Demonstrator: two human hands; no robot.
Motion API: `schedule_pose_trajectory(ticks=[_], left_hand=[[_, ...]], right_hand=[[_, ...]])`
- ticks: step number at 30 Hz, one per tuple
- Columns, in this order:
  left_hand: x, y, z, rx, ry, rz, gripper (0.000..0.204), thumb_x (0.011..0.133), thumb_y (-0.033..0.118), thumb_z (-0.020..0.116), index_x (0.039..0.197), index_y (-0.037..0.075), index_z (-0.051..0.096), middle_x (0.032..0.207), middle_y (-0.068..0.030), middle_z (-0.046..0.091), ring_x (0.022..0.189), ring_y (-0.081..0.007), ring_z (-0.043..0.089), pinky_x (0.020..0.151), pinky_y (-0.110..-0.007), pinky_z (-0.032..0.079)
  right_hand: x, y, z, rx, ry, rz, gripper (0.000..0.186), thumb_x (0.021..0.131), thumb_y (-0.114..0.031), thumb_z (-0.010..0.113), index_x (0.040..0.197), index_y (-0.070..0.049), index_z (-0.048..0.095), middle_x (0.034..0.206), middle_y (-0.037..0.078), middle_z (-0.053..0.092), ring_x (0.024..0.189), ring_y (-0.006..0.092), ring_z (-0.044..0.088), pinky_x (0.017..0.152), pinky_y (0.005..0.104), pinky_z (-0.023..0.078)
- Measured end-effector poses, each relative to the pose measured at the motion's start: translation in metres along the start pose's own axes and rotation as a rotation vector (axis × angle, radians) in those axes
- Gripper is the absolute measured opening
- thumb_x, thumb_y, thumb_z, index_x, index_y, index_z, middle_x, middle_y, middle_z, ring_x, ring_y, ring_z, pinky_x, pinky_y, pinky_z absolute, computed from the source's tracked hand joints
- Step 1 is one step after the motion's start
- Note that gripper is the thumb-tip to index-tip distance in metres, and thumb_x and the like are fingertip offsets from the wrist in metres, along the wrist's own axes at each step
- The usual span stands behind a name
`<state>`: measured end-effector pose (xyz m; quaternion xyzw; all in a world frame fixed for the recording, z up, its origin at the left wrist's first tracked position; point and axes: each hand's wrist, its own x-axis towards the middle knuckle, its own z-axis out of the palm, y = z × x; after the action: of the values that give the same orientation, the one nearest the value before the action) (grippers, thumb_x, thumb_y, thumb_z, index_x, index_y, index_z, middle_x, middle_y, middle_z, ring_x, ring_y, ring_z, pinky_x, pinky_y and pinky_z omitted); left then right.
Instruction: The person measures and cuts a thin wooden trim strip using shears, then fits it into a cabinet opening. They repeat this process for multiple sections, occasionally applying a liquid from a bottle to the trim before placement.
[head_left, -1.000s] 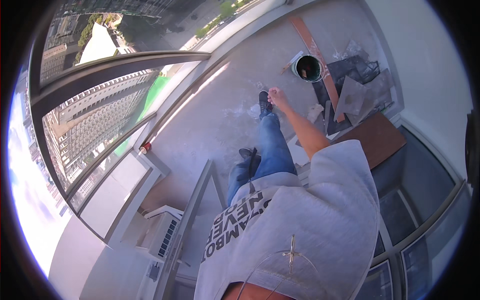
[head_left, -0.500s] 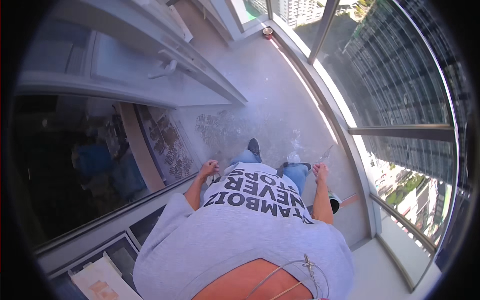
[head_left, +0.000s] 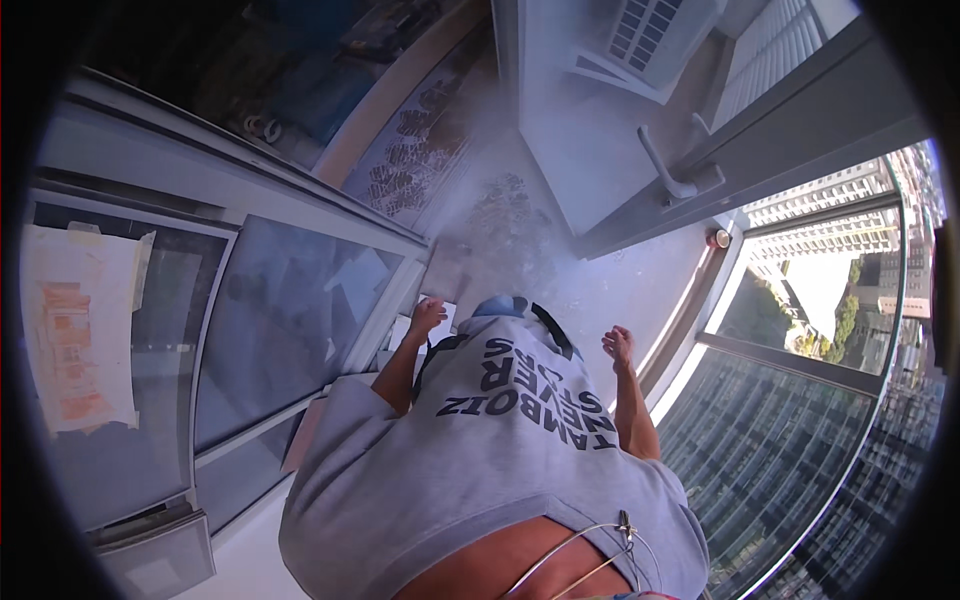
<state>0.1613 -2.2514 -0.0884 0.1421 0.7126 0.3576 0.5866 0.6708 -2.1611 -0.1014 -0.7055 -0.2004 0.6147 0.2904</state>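
Observation:
My left hand (head_left: 429,316) hangs at my left side with its fingers curled in, and no object shows in it. Behind it a small white flat piece (head_left: 441,292) stands close to the window frame. On the other side, my right hand (head_left: 618,346) is held out from my body, fingers loosely bent and a little apart, nothing visible in them. The white door (head_left: 600,170) stands swung out ahead to the right, its lever handle (head_left: 665,170) well beyond my right hand. Neither hand touches the door.
A dusty floor with dark ribbed adhesive patches (head_left: 505,215) lies ahead. Large windows (head_left: 780,450) run along the right, where a small round tin (head_left: 718,238) sits by the sill. Glass panels (head_left: 290,320) line the left, one with a taped paper sheet (head_left: 85,330).
My body and view have turned to the left. The door has shifted from the left of the view to the right, and the glass panels now fill the left. Both hands still hang at my sides.

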Motion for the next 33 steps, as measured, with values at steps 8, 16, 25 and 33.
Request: schedule_pose_trajectory(ticks=[8,16,25,33], left_hand=[[-0.048,-0.136,0.001,0.075,-0.001,-0.164,0.026,0.090,0.027,0.054,0.109,0.009,0.057,0.094,-0.0065,0.064,0.076,-0.0164,0.063,0.063,-0.028,0.047],[0.011,-0.072,-0.019,-0.089,-0.160,-0.080,0.027,0.090,0.029,0.053,0.110,0.011,0.056,0.095,-0.0079,0.064,0.079,-0.0184,0.064,0.065,-0.033,0.047],[0.190,0.177,-0.065,0.111,-0.086,-0.049,0.035,0.087,0.033,0.059,0.112,0.008,0.054,0.097,-0.0068,0.061,0.081,-0.0163,0.063,0.067,-0.030,0.049],[0.288,0.330,-0.076,-0.174,0.033,0.314,0.028,0.091,0.027,0.059,0.104,0.003,0.056,0.085,-0.0070,0.061,0.069,-0.0145,0.060,0.062,-0.028,0.052]], right_hand=[[0.062,-0.072,0.052,-0.128,-0.212,-0.068,0.028,0.089,-0.021,0.060,0.111,-0.007,0.050,0.079,0.005,0.058,0.061,0.0122,0.058,0.051,0.0228,0.045],[0.068,-0.071,0.123,-0.505,-0.369,0.060,0.025,0.087,-0.018,0.060,0.109,-0.007,0.056,0.084,0.012,0.065,0.064,0.0203,0.063,0.052,0.0308,0.049],[0.143,-0.128,0.203,-0.111,-0.159,0.154,0.024,0.087,-0.018,0.057,0.108,-0.008,0.056,0.080,0.009,0.063,0.064,0.0176,0.061,0.053,0.0317,0.048],[0.186,-0.260,0.363,-0.271,-0.217,-0.035,0.025,0.085,-0.017,0.058,0.105,-0.001,0.058,0.079,0.008,0.062,0.062,0.0141,0.056,0.049,0.0270,0.043]])
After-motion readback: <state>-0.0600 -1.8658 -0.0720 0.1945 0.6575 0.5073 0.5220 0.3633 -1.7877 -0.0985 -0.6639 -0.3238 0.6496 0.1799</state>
